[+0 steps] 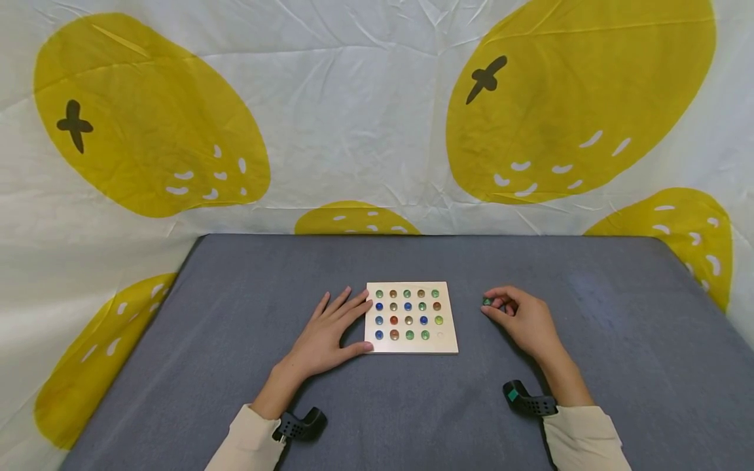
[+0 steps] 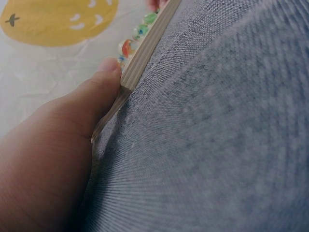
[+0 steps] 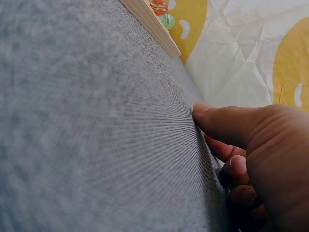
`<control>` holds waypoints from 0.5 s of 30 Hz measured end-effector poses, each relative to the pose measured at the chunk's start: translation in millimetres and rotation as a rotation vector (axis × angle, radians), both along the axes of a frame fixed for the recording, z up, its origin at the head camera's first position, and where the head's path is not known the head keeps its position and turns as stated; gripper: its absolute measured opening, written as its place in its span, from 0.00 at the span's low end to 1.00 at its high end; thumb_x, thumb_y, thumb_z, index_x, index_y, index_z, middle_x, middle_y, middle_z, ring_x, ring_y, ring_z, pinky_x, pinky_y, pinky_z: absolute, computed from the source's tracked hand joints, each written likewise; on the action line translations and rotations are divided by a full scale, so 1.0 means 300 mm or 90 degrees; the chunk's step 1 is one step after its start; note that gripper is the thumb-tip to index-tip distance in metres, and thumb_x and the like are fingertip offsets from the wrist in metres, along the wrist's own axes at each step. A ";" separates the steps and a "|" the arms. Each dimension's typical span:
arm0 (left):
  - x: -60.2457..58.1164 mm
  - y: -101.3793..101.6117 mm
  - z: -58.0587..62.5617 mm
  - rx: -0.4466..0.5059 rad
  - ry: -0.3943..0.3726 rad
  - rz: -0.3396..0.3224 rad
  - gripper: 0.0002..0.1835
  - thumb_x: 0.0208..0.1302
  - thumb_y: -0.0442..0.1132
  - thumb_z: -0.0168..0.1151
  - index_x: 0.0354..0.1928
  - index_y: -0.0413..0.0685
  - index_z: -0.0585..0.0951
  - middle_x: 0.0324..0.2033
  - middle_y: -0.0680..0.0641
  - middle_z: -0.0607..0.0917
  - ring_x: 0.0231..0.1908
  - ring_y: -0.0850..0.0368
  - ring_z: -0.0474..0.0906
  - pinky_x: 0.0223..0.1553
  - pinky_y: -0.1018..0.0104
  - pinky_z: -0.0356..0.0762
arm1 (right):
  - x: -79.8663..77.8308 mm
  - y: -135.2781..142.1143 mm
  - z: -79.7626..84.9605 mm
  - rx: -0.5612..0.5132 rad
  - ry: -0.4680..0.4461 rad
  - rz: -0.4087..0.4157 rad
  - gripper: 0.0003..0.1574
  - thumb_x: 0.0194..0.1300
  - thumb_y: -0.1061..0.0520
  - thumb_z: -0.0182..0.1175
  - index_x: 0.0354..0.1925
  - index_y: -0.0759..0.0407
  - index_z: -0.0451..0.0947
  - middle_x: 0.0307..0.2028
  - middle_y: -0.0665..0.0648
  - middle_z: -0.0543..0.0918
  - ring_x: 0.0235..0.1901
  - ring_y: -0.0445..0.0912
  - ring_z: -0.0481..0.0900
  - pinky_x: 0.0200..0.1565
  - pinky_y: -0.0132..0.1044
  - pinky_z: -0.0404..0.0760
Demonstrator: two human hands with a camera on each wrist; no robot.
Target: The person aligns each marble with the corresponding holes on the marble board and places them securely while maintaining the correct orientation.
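Note:
A pale wooden board [image 1: 415, 348] lies flat on the table, with rows of coloured glass marbles [image 1: 408, 306] in its hollows. One hollow at the near right corner shows bare wood. My left hand [image 1: 326, 340] rests along the board's left edge, its fingers spread and fairly straight; in the left wrist view the thumb [image 2: 108, 72] touches the corner of the board. To the right of the board, my right hand [image 1: 524, 320] pinches a dark green marble [image 1: 486, 301] between thumb and forefinger, close over the cloth. The right wrist view hides that marble behind the thumb [image 3: 217, 118].
Grey cloth [image 1: 412, 412] covers the table, slightly creased. Behind it hangs a white sheet [image 1: 353, 118] printed with large yellow fruit shapes. A black wrist camera [image 1: 303, 425] sits on the left wrist and another camera [image 1: 530, 400] on the right.

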State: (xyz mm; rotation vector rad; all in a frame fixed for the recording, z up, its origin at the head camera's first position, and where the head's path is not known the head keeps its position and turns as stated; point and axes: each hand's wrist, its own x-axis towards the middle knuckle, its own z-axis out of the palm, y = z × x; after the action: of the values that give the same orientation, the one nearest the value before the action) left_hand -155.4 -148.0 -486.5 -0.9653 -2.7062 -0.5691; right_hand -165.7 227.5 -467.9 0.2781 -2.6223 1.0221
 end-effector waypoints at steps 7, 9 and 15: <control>0.001 0.000 0.004 0.003 0.000 -0.002 0.41 0.62 0.67 0.53 0.72 0.56 0.62 0.72 0.53 0.58 0.71 0.47 0.48 0.69 0.43 0.39 | -0.001 0.005 -0.005 0.004 0.004 0.004 0.10 0.58 0.57 0.70 0.39 0.57 0.83 0.25 0.48 0.78 0.22 0.40 0.66 0.24 0.31 0.63; 0.002 0.000 0.004 0.002 0.001 -0.003 0.41 0.62 0.68 0.53 0.72 0.56 0.62 0.72 0.53 0.58 0.71 0.47 0.48 0.69 0.43 0.39 | -0.001 0.007 -0.007 0.004 0.004 0.007 0.10 0.58 0.57 0.70 0.39 0.57 0.83 0.25 0.48 0.78 0.22 0.40 0.66 0.24 0.31 0.63; 0.003 0.001 0.005 0.006 0.004 -0.004 0.42 0.62 0.69 0.50 0.72 0.56 0.63 0.72 0.53 0.58 0.71 0.47 0.49 0.69 0.43 0.39 | -0.001 0.010 -0.009 0.008 -0.007 0.011 0.09 0.58 0.57 0.70 0.38 0.57 0.83 0.25 0.48 0.78 0.22 0.40 0.66 0.24 0.31 0.64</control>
State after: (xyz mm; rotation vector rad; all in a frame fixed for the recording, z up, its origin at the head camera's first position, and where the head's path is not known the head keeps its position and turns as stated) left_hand -154.5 -147.6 -485.1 -0.9729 -2.6936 -0.5776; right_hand -165.9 230.3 -470.5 0.2983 -2.6418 1.0157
